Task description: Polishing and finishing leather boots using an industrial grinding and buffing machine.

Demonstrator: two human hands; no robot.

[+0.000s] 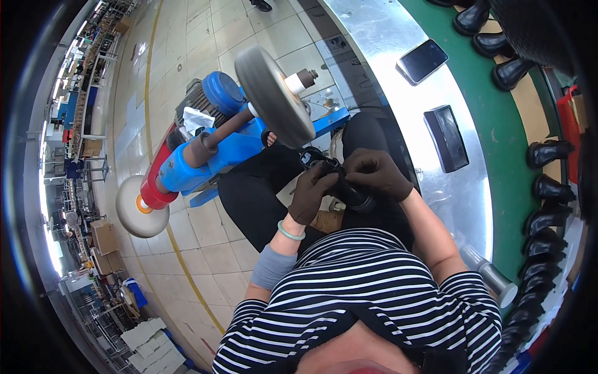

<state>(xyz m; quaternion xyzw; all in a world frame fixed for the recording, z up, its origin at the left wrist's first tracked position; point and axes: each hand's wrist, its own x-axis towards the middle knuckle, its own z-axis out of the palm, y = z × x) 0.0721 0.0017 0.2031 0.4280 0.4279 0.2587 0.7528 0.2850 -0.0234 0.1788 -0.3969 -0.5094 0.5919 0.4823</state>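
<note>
A black shoe (pixel 354 198) is held over my lap, partly covered by my hands and hard to separate from my black trousers. My left hand (pixel 311 194), in a dark brown glove, is closed around its left side. On the right, my right hand (pixel 380 176), gloved the same way, has thumb and fingers pinched together at the shoe's upper edge. Whether a small piece sits in that pinch cannot be seen. Just beyond the hands stands the grey polishing wheel (pixel 274 93) of a blue machine (pixel 208 159).
A metal bench (pixel 464 199) on my right bears a phone (pixel 423 61) and a black box-shaped item (pixel 446 138). Past it, a green surface (pixel 498 156) carries a row of black shoes (pixel 548 218). A second wheel (pixel 142 207) is at the machine's left end.
</note>
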